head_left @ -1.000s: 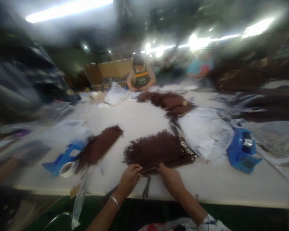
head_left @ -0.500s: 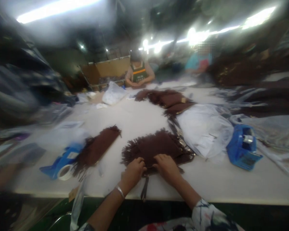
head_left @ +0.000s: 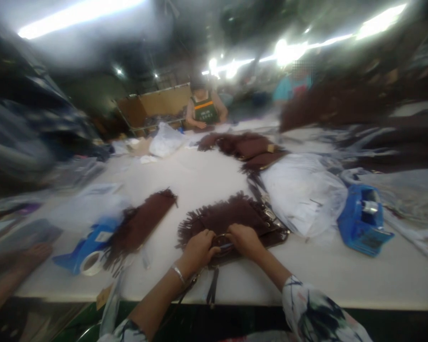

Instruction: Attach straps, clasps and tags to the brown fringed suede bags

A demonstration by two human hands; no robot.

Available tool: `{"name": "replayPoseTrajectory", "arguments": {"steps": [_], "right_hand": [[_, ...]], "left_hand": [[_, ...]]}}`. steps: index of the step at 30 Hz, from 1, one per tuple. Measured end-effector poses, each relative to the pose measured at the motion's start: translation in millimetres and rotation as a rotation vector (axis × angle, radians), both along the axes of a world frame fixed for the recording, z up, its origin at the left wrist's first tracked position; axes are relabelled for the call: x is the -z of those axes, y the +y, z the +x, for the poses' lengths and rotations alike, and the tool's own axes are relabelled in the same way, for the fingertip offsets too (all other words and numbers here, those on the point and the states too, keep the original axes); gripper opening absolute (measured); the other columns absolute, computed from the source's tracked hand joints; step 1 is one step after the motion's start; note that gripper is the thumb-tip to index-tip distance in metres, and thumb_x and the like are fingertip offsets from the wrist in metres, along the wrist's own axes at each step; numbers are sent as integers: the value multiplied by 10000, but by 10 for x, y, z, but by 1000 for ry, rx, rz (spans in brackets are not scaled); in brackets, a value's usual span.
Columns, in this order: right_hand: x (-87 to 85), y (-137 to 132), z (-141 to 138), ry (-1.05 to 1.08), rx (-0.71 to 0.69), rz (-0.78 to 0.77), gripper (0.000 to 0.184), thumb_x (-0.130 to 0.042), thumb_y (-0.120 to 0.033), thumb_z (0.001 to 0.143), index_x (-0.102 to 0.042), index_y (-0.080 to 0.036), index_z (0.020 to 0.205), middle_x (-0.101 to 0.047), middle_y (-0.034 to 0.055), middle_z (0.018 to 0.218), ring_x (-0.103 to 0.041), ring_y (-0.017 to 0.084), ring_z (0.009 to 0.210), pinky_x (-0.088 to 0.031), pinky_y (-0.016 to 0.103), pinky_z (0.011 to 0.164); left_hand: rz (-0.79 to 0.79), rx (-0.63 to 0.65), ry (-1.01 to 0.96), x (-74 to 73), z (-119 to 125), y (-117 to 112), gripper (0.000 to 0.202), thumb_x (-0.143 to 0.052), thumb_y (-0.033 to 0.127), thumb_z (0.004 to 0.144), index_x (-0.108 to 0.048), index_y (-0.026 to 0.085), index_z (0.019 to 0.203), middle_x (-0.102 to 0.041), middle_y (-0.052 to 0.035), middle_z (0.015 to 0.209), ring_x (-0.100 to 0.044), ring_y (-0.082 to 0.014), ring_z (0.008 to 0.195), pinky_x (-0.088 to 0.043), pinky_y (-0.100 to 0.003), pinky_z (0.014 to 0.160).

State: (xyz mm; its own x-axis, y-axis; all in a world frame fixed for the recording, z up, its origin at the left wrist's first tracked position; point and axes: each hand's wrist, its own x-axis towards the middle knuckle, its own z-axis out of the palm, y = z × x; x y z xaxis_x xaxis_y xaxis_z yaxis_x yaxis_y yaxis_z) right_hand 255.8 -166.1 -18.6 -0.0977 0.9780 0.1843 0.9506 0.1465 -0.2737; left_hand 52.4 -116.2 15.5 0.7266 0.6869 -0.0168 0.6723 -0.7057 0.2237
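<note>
A dark brown fringed handbag (head_left: 228, 213) lies flat on the table in front of me. My left hand (head_left: 199, 248) grips the left part of its near edge, thumb and fingers bent around it. Closed on the same edge, a little to the right, is my right hand (head_left: 244, 241). Between the two hands the bag's mouth gapes, with a gold-coloured rim and something pale inside. A dark strap tab (head_left: 212, 286) hangs toward the table's front edge. Metal fittings (head_left: 273, 216) show at the bag's right end.
A second brown fringed bag (head_left: 146, 221) lies left, beside a blue tape dispenser (head_left: 82, 251). To the right are a white plastic bag (head_left: 303, 194) and another blue dispenser (head_left: 364, 221). More brown bags (head_left: 249, 147) lie farther back. A co-worker's hand (head_left: 37, 254) rests far left; two people are opposite.
The bag's near edge has been pulled open between my hands, showing the gold rim. Both hands have gone from lying on the edge to gripping it. A co-worker's hand shows more clearly at left.
</note>
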Motion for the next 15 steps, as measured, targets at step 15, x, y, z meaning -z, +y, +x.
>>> {"name": "replayPoseTrajectory", "arguments": {"steps": [15], "right_hand": [[139, 17, 13, 76, 7, -20, 218, -586, -321, 895, -581, -198, 1075, -660, 50, 976, -603, 195, 911, -419, 279, 787]], "left_hand": [[-64, -136, 42, 30, 187, 287, 90, -483, 249, 903, -550, 191, 913, -687, -65, 835, -653, -214, 823, -414, -289, 724]]}}
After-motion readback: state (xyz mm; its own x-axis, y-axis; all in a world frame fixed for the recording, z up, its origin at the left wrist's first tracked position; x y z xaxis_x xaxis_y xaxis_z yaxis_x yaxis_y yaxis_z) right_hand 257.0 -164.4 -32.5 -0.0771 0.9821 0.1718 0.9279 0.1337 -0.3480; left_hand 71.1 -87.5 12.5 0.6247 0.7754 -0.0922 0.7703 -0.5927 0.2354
